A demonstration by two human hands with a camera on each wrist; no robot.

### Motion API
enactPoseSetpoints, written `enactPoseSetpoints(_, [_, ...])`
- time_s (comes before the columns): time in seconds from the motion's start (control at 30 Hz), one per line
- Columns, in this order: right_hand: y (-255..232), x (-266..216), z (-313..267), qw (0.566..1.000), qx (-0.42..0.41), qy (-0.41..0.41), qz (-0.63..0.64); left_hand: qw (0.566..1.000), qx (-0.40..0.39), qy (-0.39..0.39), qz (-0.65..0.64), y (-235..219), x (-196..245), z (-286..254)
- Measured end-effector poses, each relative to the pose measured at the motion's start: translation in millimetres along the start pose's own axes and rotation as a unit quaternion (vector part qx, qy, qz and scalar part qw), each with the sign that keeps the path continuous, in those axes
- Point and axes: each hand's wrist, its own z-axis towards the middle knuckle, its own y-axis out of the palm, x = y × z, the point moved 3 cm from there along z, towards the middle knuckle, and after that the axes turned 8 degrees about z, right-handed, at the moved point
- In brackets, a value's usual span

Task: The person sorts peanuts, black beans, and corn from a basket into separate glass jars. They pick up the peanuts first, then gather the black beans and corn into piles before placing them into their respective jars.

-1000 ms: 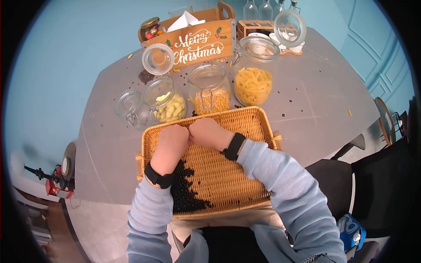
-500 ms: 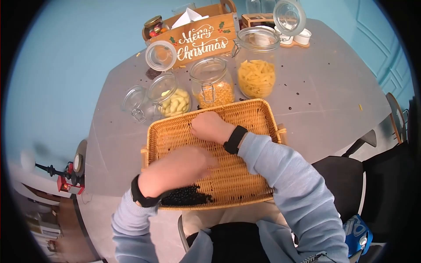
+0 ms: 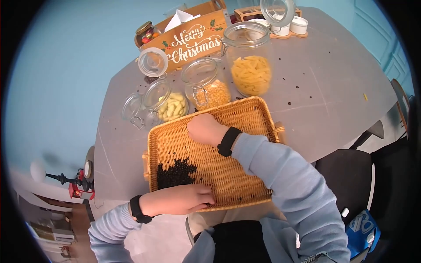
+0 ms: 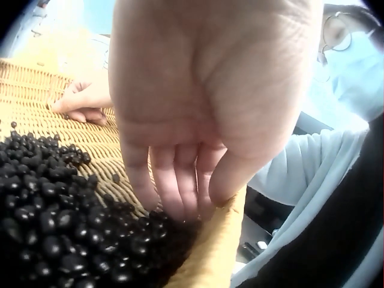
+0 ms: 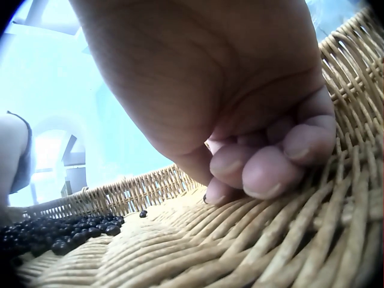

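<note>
A shallow wicker basket [image 3: 221, 173] lies tilted between the table edge and the person's lap. Black beans [image 3: 175, 172] are heaped in its near left part. My left hand [image 3: 184, 199] reaches across the near edge. Its extended fingers [image 4: 186, 186] dip down to the beans, and the thumb lies against the rim. At the far wall, my right hand [image 3: 206, 129] bends low over the weave. Its fingers [image 5: 273, 171] are curled, and a small dark bean [image 5: 204, 198] shows at the fingertips, partly hidden.
Open glass jars stand behind the basket: one with pale yellow shell-shaped pieces [image 3: 172, 107], one with orange kernels [image 3: 215, 94], one with penne [image 3: 251, 74]. A wooden Merry Christmas box [image 3: 193, 39] is behind them. Loose beans dot the grey table [image 3: 324, 105].
My left hand has left the far wall beside the right hand and come back to the near edge, uncovering part of the bean heap. The right hand stays at the far wall.
</note>
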Motion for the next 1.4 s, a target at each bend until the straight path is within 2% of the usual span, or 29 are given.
enactPoseSetpoints(0.17, [-0.6, -0.4, 1.3, 1.0, 0.027, -0.014, -0.006, 1.0, -0.018, -0.012, 0.02, -5.4, -7.2, -17.6])
enactPoseSetpoints(0.23, [-6.9, -4.6, -1.0, 0.999, -0.032, 0.014, -0.015, 0.999, -0.03, -0.027, 0.008, -14.4, -7.4, -20.5])
enactPoseSetpoints(0.27, [-7.6, -5.3, -0.5, 0.999, -0.028, 0.015, -0.014, 0.999, -0.033, -0.027, 0.011, -19.6, -7.9, -21.2])
enactPoseSetpoints(0.33, [-6.3, -5.1, 0.0, 0.999, -0.044, 0.03, -0.011, 0.997, 0.05, -0.052, 0.016, -36.8, -12.6, -20.8])
enactPoseSetpoints(0.4, [-7.0, -5.5, -0.5, 0.999, -0.035, 0.023, -0.013, 0.987, 0.075, -0.123, 0.07, -51.4, -24.9, -22.8])
enactPoseSetpoints(0.47, [-6.8, -6.1, -0.7, 0.999, -0.027, 0.017, -0.014, 0.959, 0.113, -0.177, 0.189, -63.4, -41.0, -24.5])
enactPoseSetpoints(0.57, [-11.1, -5.9, 0.3, 0.998, -0.048, 0.03, -0.004, 0.936, 0.157, -0.215, 0.23, -69.4, -71.7, -26.5])
enactPoseSetpoints(0.7, [-18.8, -5.7, -1.6, 0.996, -0.069, 0.061, -0.007, 0.944, 0.169, -0.225, 0.172, -70.1, -89.4, -21.5])
enactPoseSetpoints(0.77, [-21.0, -5.1, -4.0, 0.995, -0.068, 0.078, -0.009, 0.954, 0.187, -0.171, 0.162, -69.4, -89.9, -14.9])
enactPoseSetpoints(0.8, [-21.4, -5.1, -4.7, 0.995, -0.058, 0.08, -0.013, 0.954, 0.188, -0.169, 0.161, -68.8, -89.0, -12.0])
enactPoseSetpoints(0.9, [-23.1, -6.2, -5.5, 0.995, -0.058, 0.083, -0.024, 0.957, 0.167, -0.156, 0.177, -63.4, -80.0, -5.5])
enactPoseSetpoints(1.0, [-21.2, -5.9, -5.0, 0.994, -0.063, 0.085, -0.031, 0.945, 0.158, -0.133, 0.253, -51.6, -67.3, -7.3])
enactPoseSetpoints(1.07, [-21.8, -5.6, -4.2, 0.994, -0.058, 0.087, -0.034, 0.955, 0.116, -0.123, 0.242, -44.0, -52.1, -12.8])
enactPoseSetpoints(1.13, [-22.3, -6.9, -4.3, 0.991, -0.08, 0.101, -0.035, 0.957, 0.11, -0.141, 0.229, -50.1, -37.8, -22.5])
enactPoseSetpoints(1.17, [-20.0, -5.3, -4.8, 0.991, -0.081, 0.102, -0.034, 0.966, 0.061, -0.158, 0.195, -51.8, -37.7, -30.4])
enactPoseSetpoints(1.2, [-18.7, -4.3, -5.2, 0.995, -0.044, 0.082, -0.029, 0.972, 0.012, -0.174, 0.16, -52.7, -34.7, -35.0])
enactPoseSetpoints(1.23, [-16.9, -3.6, -5.7, 0.998, -0.007, 0.062, -0.024, 0.973, 0.017, -0.195, 0.126, -61.4, -30.5, -34.8])
enactPoseSetpoints(1.27, [-16.0, -3.4, -6.0, 0.998, -0.008, 0.063, -0.023, 0.973, 0.016, -0.195, 0.124, -61.6, -36.5, -35.8])
enactPoseSetpoints(1.33, [-16.1, -3.5, -5.8, 0.998, -0.009, 0.063, -0.03, 0.952, 0.135, -0.227, 0.152, -68.0, -50.8, -43.2])
enactPoseSetpoints(1.37, [-16.7, -3.8, -6.1, 0.998, -0.01, 0.062, -0.03, 0.93, 0.162, -0.26, 0.201, -72.5, -51.1, -43.1])
enactPoseSetpoints(1.4, [-17.6, -3.9, -6.8, 0.998, -0.01, 0.062, -0.03, 0.93, 0.163, -0.262, 0.2, -69.0, -56.0, -44.3])
